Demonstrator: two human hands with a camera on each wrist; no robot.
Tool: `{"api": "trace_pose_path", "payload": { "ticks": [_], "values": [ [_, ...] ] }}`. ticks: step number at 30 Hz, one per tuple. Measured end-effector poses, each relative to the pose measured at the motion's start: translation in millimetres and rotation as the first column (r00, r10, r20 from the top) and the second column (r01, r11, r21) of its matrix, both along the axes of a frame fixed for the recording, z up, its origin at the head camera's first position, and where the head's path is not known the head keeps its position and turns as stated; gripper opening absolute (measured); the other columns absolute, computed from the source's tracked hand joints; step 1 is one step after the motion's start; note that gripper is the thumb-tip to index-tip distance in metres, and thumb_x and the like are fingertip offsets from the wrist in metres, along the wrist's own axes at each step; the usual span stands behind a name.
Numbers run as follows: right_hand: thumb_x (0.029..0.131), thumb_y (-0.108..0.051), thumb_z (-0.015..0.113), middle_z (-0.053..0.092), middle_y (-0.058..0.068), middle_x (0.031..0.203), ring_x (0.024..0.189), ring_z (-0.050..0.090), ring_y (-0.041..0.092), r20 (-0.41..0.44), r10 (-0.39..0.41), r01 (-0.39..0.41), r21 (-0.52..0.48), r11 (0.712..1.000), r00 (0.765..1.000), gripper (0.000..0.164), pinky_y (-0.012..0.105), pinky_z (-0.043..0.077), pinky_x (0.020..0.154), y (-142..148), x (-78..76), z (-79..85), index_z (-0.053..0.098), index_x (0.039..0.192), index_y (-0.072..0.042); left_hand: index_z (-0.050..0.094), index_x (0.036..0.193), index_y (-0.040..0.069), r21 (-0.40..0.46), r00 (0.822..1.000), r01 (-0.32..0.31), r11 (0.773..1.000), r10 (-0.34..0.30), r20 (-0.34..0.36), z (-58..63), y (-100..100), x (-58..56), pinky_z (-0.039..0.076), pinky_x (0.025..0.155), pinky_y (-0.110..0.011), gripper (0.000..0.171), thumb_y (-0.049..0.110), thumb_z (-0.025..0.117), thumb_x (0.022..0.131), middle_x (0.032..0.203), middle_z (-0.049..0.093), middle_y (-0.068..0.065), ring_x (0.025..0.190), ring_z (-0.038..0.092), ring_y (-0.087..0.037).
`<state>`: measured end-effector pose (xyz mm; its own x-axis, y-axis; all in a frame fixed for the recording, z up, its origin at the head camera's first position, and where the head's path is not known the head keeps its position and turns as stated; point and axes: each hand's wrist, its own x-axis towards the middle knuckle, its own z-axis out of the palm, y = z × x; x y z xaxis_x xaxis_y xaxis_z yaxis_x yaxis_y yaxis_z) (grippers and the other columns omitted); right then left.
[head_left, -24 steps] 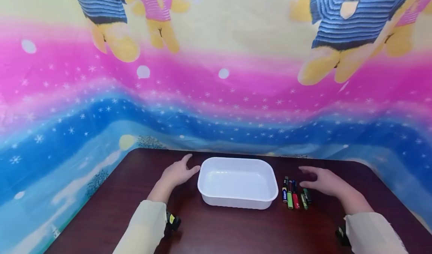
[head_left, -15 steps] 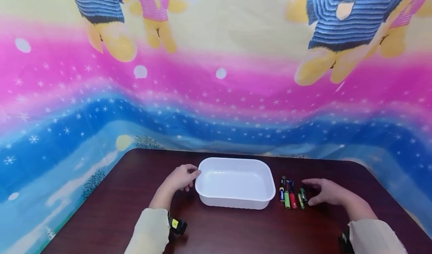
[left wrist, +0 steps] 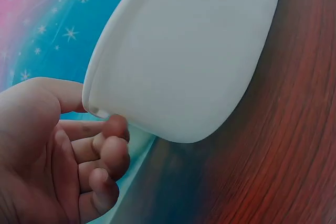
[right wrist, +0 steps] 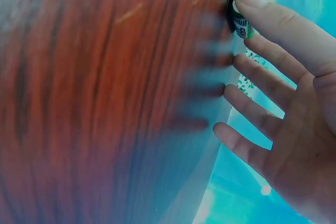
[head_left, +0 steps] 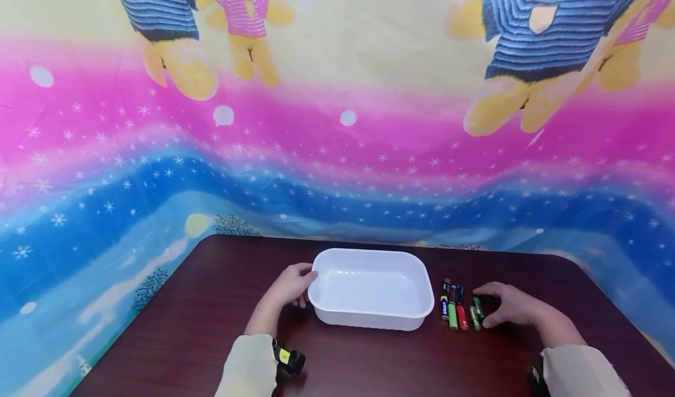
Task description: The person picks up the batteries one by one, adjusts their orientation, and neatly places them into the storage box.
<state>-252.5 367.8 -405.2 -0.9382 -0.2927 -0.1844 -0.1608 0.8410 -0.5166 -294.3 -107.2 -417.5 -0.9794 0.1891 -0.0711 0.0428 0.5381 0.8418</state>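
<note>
A white plastic basin (head_left: 369, 318) stands on the dark wooden table. My left hand (head_left: 292, 284) pinches its left rim between thumb and fingers, and the left wrist view shows that grip at the corner of the basin (left wrist: 184, 61). My right hand (head_left: 508, 304) is at the right end of a small group of batteries, its fingers extended. A dark green battery (head_left: 477, 307) lies between its thumb and index finger. In the right wrist view the thumb tip overlaps a green battery (right wrist: 242, 22), while the other fingers are spread.
Left of the dark green battery lie a short green-gold battery (head_left: 474, 318), a red one (head_left: 462, 318), a light green one (head_left: 452, 315) and a blue-black one (head_left: 445, 306). A printed cloth (head_left: 337, 151) hangs behind the table (head_left: 369, 362).
My left hand has come to the basin's left rim and taken hold of it. My right hand has lowered to the rightmost batteries, its thumb moving nearer the table's front.
</note>
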Motion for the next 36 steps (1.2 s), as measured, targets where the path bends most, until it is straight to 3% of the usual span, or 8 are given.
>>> {"api": "trace_pose_path", "payload": {
  "ticks": [8, 18, 27, 36],
  "values": [
    [0.066, -0.024, 0.082, 0.042, 0.029, 0.124, 0.112, 0.033, 0.053, -0.008, 0.018, -0.017, 0.023, 1.000, 1.000, 0.063, 0.060, 0.040, 0.082, -3, -0.6, 0.5, 0.059, 0.119, 0.001, 0.042, 0.135, -0.001, 0.155, 0.999, 0.003, 0.988, -0.011, 0.050, -5.3, -1, 2.8, 0.046, 0.038, -0.029, 0.049, 0.028, 0.048, 0.096, 0.052, 0.054, -0.009, 0.036, 0.050, -0.015],
    [0.066, -0.022, 0.082, 0.045, 0.025, 0.119, 0.108, 0.040, 0.048, -0.014, -0.007, 0.007, 0.022, 1.000, 1.000, 0.054, 0.055, 0.044, 0.081, -1, -1.7, 0.4, 0.063, 0.113, -0.002, 0.042, 0.135, -0.001, 0.219, 0.997, 0.007, 0.976, -0.023, 0.069, -6.2, 2, 0.5, 0.042, 0.035, -0.024, 0.048, 0.025, 0.048, 0.096, 0.050, 0.052, -0.007, 0.035, 0.049, -0.013],
    [0.068, -0.005, 0.079, 0.052, 0.029, 0.113, 0.101, 0.051, 0.044, 0.006, -0.160, 0.160, -0.097, 0.982, 0.987, 0.063, 0.042, 0.053, 0.069, 1, -7.4, 3.5, 0.053, 0.124, 0.007, 0.043, 0.134, -0.002, 0.215, 0.998, 0.003, 0.977, -0.018, 0.066, -6.4, 3, -1.4, 0.039, 0.035, -0.023, 0.047, 0.023, 0.050, 0.095, 0.050, 0.052, -0.007, 0.035, 0.046, -0.013],
    [0.070, 0.010, 0.069, 0.052, 0.031, 0.113, 0.099, 0.052, 0.042, -0.054, -0.255, 0.237, -0.224, 0.945, 0.965, 0.063, 0.043, 0.053, 0.071, -10, -11.1, 5.6, 0.045, 0.129, 0.011, 0.052, 0.126, -0.004, 0.217, 0.996, -0.088, 0.972, 0.081, 0.039, -6.3, 5, -0.6, 0.040, 0.037, -0.024, 0.042, 0.019, 0.054, 0.092, 0.050, 0.047, -0.004, 0.037, 0.045, -0.012]
  ]
}}
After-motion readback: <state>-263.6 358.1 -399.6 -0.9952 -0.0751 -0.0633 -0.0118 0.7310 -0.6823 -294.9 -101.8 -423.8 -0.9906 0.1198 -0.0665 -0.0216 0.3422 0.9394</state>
